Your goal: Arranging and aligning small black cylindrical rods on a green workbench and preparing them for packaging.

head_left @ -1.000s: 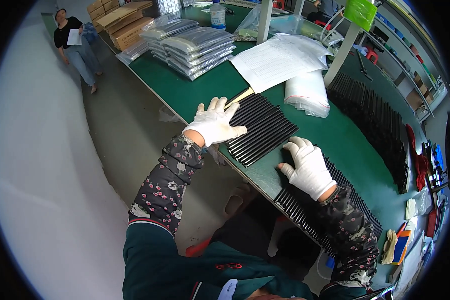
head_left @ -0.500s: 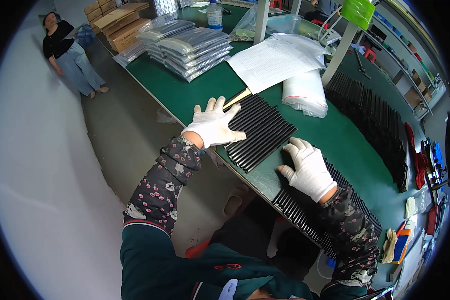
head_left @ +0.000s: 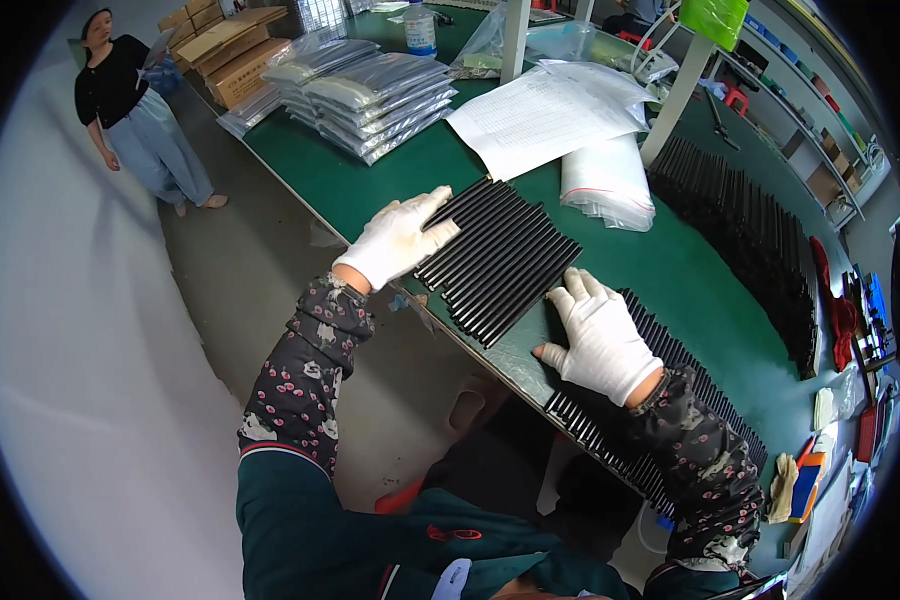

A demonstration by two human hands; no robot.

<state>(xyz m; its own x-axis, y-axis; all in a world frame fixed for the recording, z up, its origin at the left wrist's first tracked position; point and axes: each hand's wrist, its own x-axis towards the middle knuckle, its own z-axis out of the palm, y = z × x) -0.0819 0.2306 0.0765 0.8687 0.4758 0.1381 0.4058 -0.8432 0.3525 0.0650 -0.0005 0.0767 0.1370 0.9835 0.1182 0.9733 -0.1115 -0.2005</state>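
Batch of thin black rods (head_left: pixel 500 258) side by side on green table (head_left: pixel 670 270), near front edge. Likely stiff, light, smooth, prone to rolling and fanning apart; best squeezed from both ends of the row. Left hand (head_left: pixel 395 238) flat on left end, fingers spread, gripping nothing. Right hand (head_left: pixel 600 335) flat at right end, fingers extended. More black rods (head_left: pixel 740 225) well apart.

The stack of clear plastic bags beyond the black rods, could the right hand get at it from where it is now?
Probably yes. The right hand rests flat at the near end of the black rods, and the clear plastic bags lie just past them on the green table, with nothing standing between.
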